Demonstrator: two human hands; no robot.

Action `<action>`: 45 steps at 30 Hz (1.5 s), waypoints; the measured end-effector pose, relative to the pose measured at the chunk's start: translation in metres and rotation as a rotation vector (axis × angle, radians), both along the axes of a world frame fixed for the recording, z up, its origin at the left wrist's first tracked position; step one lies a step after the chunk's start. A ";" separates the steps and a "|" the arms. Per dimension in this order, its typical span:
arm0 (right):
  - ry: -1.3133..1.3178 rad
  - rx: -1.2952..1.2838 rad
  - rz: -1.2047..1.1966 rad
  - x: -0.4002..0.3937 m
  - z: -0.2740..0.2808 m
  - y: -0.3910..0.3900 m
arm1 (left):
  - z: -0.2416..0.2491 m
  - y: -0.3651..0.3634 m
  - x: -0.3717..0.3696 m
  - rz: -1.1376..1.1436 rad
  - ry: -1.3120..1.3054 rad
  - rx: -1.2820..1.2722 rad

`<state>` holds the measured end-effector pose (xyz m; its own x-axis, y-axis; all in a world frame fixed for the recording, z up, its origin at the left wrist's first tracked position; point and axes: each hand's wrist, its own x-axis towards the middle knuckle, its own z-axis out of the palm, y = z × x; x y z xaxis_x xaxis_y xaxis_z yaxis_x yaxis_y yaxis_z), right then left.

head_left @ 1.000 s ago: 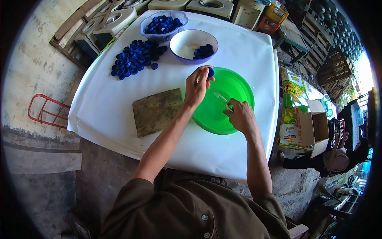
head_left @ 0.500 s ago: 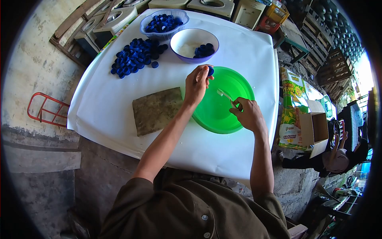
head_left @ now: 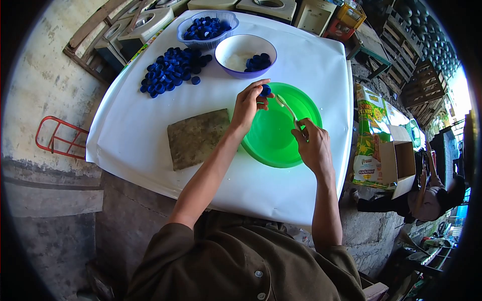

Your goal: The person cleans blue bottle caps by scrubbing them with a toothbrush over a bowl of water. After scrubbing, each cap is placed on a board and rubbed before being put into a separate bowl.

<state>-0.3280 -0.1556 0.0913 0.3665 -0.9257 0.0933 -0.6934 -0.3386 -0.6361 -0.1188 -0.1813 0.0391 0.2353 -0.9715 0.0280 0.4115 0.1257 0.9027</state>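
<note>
My left hand [head_left: 248,106] pinches a blue bottle cap [head_left: 265,91] above the left rim of a green basin [head_left: 271,150]. In my right hand [head_left: 314,144] is a toothbrush [head_left: 288,107], its head pointing up and left toward the cap, a short gap apart. Pale liquid seems to lie in the basin under both hands. Behind it stands a white bowl with a purple outside [head_left: 245,75], holding several blue caps and something whitish. A heap of blue caps [head_left: 168,73] lies on the table to the left, near a pale blue basket [head_left: 203,44] full of more caps.
A flat, stained stone-like slab [head_left: 198,138] rests on the white-covered table [head_left: 261,193] left of the basin. Beyond the table's right edge are an open cardboard box [head_left: 396,163], printed sacks [head_left: 369,135] and another person [head_left: 424,200]. A red metal frame [head_left: 60,138] leans at the left wall.
My right hand has raised the toothbrush up from the basin, bringing its head close to the cap. My left hand has turned slightly, showing more of the cap.
</note>
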 end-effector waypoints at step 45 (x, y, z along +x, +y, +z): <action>-0.268 -0.026 0.039 -0.005 -0.014 0.001 | 0.007 0.006 0.006 -0.320 0.039 -0.014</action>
<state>-0.3333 -0.1543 0.0768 0.3606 -0.9074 0.2159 -0.4874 -0.3806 -0.7858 -0.1125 -0.1755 0.0463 -0.0810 -0.9960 0.0385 0.4659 -0.0037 0.8848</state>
